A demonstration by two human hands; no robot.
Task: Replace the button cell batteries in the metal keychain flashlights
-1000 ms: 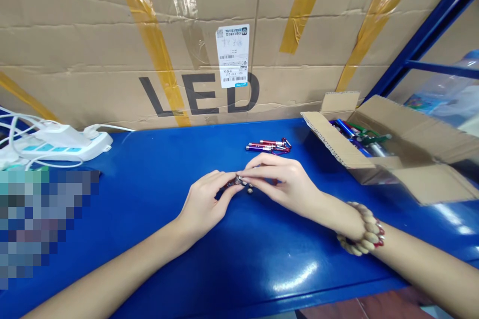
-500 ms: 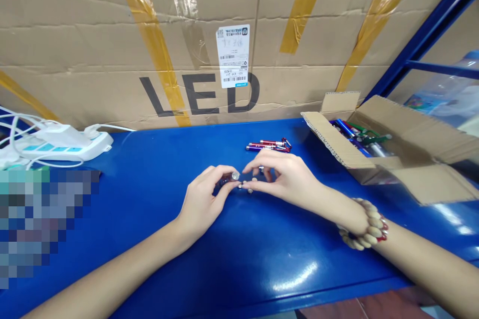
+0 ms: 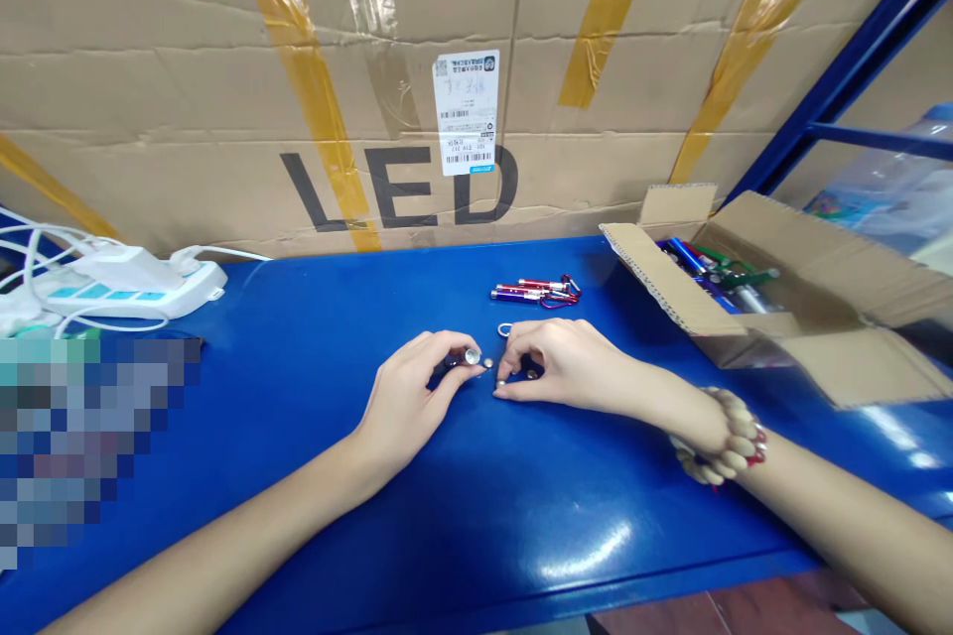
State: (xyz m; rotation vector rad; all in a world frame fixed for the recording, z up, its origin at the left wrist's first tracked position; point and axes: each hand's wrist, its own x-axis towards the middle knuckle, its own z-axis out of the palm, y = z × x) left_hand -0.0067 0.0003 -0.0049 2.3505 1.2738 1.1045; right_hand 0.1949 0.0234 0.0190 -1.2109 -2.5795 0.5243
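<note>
My left hand (image 3: 412,395) rests on the blue table (image 3: 298,437) and pinches a small dark keychain flashlight (image 3: 460,358), its silver open end facing right. My right hand (image 3: 560,365) is curled over the table just to the right, fingertips down on several tiny round button batteries (image 3: 500,382). One battery (image 3: 488,363) lies between the two hands. A small metal ring (image 3: 505,328) sits just behind my right fingers. I cannot tell whether the right fingers hold a battery.
Two or three small red and purple flashlights (image 3: 534,292) lie behind my hands. An open cardboard box (image 3: 751,288) of more flashlights stands at the right. A white power strip (image 3: 126,286) with cables is at the left. A large LED carton (image 3: 402,79) forms the back wall.
My right hand has pulled away from the flashlight and dropped its fingertips to the batteries on the table. The left hand keeps hold of the flashlight.
</note>
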